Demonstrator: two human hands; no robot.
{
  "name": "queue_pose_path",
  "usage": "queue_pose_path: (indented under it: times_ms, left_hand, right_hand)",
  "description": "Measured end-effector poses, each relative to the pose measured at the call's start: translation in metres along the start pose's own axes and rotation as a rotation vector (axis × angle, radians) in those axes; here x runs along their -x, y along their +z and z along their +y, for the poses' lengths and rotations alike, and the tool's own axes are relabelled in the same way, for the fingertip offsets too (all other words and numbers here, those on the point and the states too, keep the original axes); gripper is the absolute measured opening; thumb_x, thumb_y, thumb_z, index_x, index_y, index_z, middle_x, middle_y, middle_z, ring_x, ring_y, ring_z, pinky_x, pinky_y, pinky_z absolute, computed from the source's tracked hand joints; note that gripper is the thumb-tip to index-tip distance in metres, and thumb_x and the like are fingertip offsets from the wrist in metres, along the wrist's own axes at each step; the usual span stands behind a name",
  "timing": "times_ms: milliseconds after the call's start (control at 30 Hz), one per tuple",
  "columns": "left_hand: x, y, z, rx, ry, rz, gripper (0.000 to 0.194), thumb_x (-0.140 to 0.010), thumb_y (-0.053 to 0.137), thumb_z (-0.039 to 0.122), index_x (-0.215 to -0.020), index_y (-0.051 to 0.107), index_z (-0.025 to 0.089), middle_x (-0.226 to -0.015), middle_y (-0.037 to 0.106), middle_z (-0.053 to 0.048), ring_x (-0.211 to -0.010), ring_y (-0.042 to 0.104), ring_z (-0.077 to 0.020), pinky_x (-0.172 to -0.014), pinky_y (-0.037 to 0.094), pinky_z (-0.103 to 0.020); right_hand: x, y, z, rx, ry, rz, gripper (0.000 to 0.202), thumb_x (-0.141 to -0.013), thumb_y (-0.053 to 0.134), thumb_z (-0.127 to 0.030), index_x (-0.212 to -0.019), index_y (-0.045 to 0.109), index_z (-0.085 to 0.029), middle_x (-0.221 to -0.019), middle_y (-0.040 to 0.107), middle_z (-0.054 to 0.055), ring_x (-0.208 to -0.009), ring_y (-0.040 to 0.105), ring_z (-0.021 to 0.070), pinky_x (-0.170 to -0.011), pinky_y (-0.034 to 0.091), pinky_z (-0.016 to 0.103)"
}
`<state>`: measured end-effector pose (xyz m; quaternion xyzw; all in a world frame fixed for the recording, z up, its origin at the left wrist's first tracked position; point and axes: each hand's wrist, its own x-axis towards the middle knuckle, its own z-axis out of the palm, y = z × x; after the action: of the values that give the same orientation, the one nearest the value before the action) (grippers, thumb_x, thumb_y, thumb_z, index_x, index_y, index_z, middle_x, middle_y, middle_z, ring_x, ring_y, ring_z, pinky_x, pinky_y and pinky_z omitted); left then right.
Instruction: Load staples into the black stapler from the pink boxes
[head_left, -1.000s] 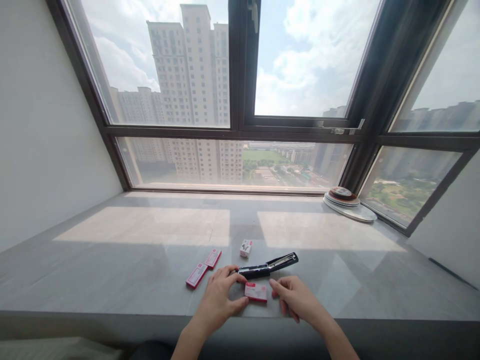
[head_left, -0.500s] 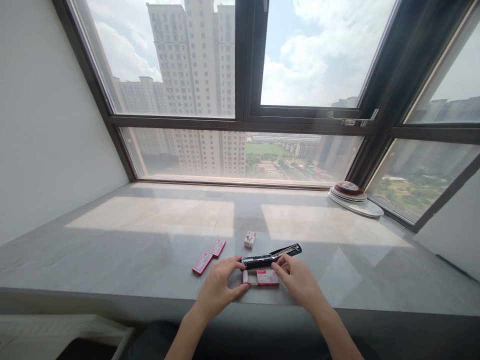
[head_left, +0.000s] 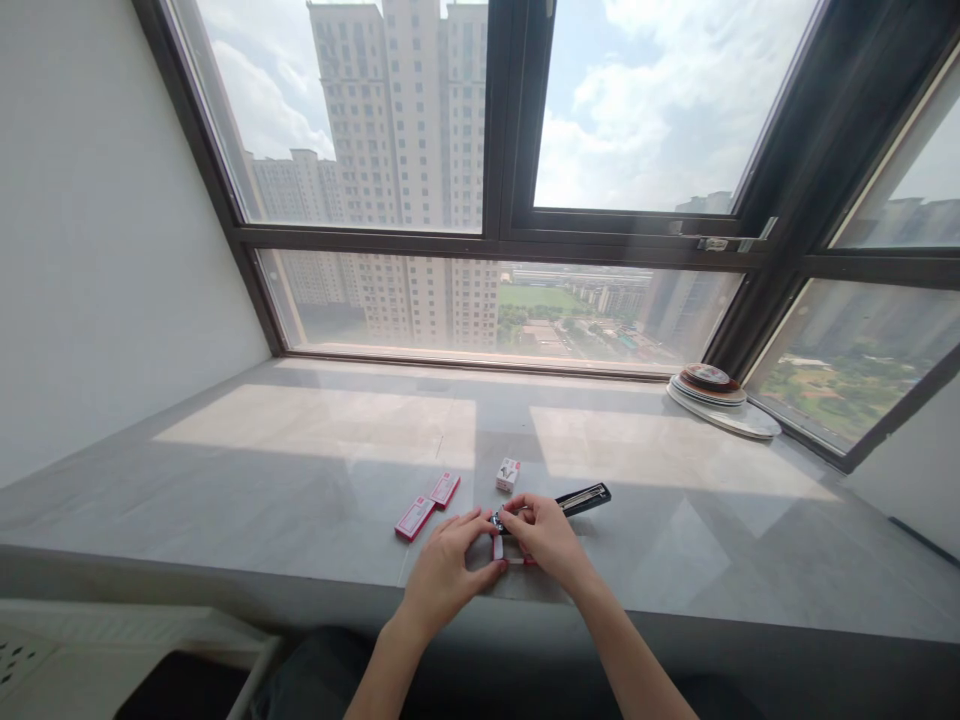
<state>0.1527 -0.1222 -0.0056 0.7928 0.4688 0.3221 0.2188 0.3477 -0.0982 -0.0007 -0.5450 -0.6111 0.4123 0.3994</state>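
Note:
A black stapler (head_left: 589,496) lies opened out on the grey sill, its top arm pointing right and its left part mostly behind my right hand. My left hand (head_left: 450,565) holds the stapler's left end with its fingertips, the thumb by a red and white box (head_left: 498,547). My right hand (head_left: 546,540) is closed in a pinch over the stapler near that end; anything between its fingertips is too small to make out. It also covers much of the box. Behind the stapler sits a small white box (head_left: 508,475).
Two red and white boxes (head_left: 415,518) (head_left: 445,489) lie end to end left of the hands. A stack of plates (head_left: 712,390) stands at the back right by the window. The front edge of the sill (head_left: 315,570) runs below the hands.
My right hand has moved left along the stapler, from its middle to its left end, and now covers part of the box. The view has shifted slightly. My left hand keeps its place.

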Motion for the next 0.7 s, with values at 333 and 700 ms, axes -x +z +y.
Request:
queue_pose_path:
  times_ms: [333,700]
  left_hand:
    - [0.002,-0.004,0.002,-0.007,0.031,0.033,0.023,-0.079,0.077,0.036,-0.097,0.067,0.027,-0.099,0.064,-0.002,-0.101,0.059,-0.0224,-0.088,0.046,-0.033]
    - [0.008,0.002,0.02,0.063,-0.09,0.049,0.017,-0.091,0.063,0.04,-0.099,0.064,0.025,-0.089,0.069,0.001,-0.08,0.06,-0.0178,-0.08,0.043,-0.031]
  right_hand:
    - [0.031,-0.024,-0.034,0.595,-0.278,-0.205,0.007,-0.085,0.067,-0.027,-0.082,0.071,-0.023,-0.071,0.067,-0.002,-0.066,0.057,0.0144,-0.059,0.028,0.024]
    - [0.054,-0.052,0.011,0.55,-0.116,-0.021,0.033,-0.101,0.044,-0.041,-0.078,0.058,-0.022,-0.076,0.067,0.001,-0.069,0.059,0.0181,-0.063,0.034,0.027]
